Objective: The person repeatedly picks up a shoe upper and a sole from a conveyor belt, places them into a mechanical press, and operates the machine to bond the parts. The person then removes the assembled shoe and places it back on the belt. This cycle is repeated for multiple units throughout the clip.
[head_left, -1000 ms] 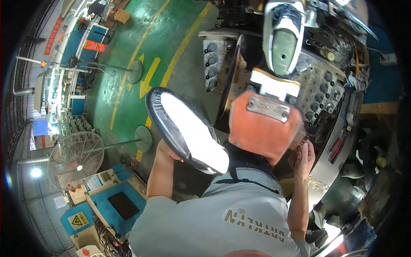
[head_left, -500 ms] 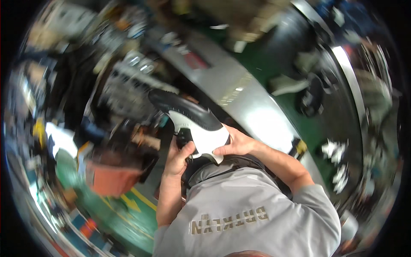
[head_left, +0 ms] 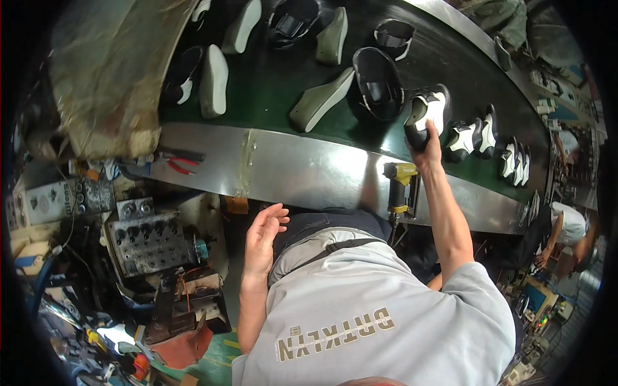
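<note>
My right arm reaches over the metal ledge to a dark green conveyor belt (head_left: 270, 109). In my right hand (head_left: 426, 149) is a black and white shoe (head_left: 436, 108), gripped at its near end; whether it rests on the belt or hangs just above it I cannot tell. My left hand (head_left: 261, 239) is empty in front of my waist, its fingers loosely stretched and slightly bent. A black shoe upper (head_left: 378, 83) lies just left of the held shoe. To its right stand black and white shoes (head_left: 462, 138) in pairs.
A yellow and black air-powered gun (head_left: 400, 183) stands at the metal ledge (head_left: 309, 170). Red-handled pliers (head_left: 180, 166) lie farther left on it. Grey-green shoe lasts (head_left: 322, 100) and white soles (head_left: 214, 80) sit on the belt. A machine (head_left: 151, 238) is at my left; another person (head_left: 566, 228) is far right.
Both hands held the shoe close to my body before. My left hand has let go, and my right hand has carried the shoe out to the belt. The view has turned toward the belt.
</note>
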A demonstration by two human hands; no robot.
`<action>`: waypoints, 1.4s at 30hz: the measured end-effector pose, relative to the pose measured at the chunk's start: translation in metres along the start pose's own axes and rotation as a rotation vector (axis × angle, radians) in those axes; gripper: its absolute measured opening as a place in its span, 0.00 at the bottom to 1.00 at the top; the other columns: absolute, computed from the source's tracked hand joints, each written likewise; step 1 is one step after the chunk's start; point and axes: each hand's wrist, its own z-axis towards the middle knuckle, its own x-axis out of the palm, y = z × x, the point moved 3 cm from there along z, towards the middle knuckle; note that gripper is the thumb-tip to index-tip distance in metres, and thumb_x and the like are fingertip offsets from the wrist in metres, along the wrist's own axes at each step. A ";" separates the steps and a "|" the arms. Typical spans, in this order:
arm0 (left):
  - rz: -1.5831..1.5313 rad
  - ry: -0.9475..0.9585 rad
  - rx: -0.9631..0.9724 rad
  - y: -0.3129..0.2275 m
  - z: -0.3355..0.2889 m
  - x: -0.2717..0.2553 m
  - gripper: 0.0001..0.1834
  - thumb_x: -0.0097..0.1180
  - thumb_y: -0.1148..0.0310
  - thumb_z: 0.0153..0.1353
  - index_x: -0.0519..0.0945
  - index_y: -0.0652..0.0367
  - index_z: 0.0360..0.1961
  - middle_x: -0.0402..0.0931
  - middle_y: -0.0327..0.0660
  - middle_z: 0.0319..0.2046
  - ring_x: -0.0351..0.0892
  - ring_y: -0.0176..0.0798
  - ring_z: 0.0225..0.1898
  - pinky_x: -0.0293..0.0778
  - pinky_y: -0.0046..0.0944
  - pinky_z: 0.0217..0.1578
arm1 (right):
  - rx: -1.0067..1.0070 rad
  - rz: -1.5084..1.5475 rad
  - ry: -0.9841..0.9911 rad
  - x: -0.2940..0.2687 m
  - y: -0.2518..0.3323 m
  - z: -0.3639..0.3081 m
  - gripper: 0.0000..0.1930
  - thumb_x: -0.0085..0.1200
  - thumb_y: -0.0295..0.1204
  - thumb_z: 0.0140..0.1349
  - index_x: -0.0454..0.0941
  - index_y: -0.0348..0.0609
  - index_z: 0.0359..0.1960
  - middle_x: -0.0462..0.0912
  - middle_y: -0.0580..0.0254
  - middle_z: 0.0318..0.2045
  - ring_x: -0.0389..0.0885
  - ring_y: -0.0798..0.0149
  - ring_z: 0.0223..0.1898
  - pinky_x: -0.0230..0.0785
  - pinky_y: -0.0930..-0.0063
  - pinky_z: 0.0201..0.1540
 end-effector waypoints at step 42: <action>0.777 -0.111 -0.203 -0.061 0.074 -0.029 0.15 0.56 0.65 0.66 0.76 0.67 0.45 0.80 0.41 0.34 0.74 0.29 0.33 0.72 0.34 0.37 | 0.143 -0.860 0.033 0.151 -0.147 0.179 0.29 0.67 0.33 0.51 0.72 0.36 0.54 0.81 0.54 0.40 0.82 0.59 0.38 0.74 0.66 0.44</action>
